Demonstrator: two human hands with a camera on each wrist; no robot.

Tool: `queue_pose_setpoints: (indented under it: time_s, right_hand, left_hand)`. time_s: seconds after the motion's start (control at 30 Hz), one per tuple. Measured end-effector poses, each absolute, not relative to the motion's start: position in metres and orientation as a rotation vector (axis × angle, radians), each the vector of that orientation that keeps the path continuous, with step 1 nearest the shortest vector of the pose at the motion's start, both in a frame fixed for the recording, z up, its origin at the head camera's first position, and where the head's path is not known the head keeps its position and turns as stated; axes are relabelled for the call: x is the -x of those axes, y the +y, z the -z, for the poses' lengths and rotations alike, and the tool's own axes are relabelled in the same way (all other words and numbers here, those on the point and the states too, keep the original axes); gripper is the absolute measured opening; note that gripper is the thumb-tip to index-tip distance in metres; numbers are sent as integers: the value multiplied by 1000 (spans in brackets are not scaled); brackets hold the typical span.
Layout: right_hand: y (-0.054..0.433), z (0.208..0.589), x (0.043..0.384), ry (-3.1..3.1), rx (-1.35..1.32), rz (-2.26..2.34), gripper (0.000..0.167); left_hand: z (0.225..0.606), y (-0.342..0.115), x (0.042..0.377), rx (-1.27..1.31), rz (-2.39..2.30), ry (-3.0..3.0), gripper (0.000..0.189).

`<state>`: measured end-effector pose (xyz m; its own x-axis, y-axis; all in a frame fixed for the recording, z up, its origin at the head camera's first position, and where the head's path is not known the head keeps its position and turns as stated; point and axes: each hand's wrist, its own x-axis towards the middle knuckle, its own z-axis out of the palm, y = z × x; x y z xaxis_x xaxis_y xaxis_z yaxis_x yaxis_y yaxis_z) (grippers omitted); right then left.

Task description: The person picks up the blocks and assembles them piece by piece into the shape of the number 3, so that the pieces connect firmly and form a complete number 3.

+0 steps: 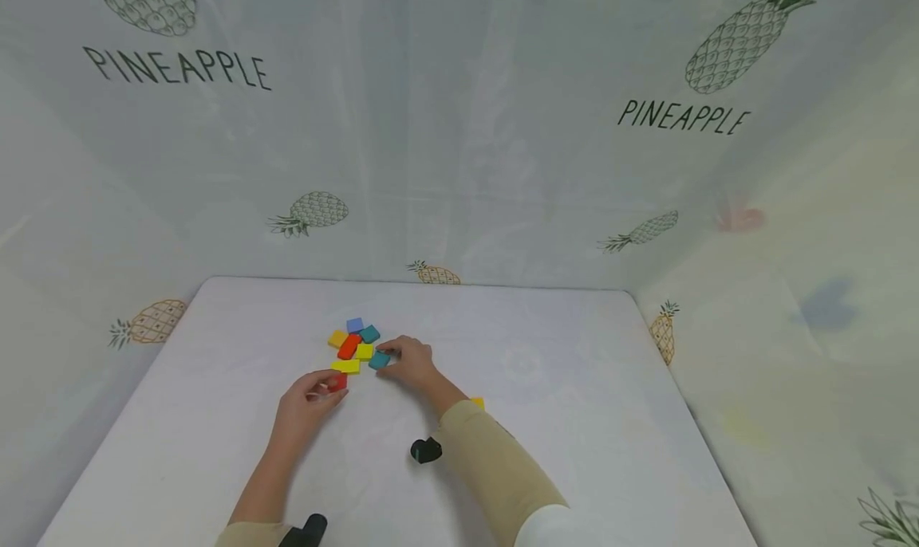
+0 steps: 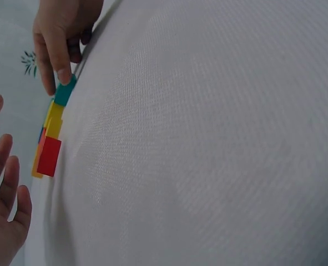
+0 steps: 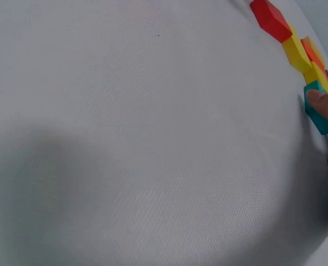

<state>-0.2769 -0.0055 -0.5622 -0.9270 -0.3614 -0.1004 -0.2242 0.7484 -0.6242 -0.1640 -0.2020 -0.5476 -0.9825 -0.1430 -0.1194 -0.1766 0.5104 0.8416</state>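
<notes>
Teal block (image 1: 380, 361), toward the far left corner of the worktop (image 1: 610, 419), is pinched by fingers of the right hand (image 1: 412, 362); the left hand (image 1: 299, 408) has loose fingers near a red block (image 2: 49, 157). Lower gently, not pushing the yellow neighbour (image 1: 364, 352).

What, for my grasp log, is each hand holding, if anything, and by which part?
The right hand pinches a teal block, thumb on its near side; the far contact is unclear. The left hand, near the red block, holds nothing.

Red, yellow, teal, blue, perhaps orange blocks (image 1: 349, 346); white tabletop (image 1: 574, 419); pineapple-patterned backdrop (image 1: 459, 148)
</notes>
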Motion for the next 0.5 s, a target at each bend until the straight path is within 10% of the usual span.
queue_pose_setpoints:
  time_s: [0.5]
  right_hand:
    - [6,554,273,2640,348,1188,30]
  left_hand:
    - [548,-195,166,279,-1520,2709,48]
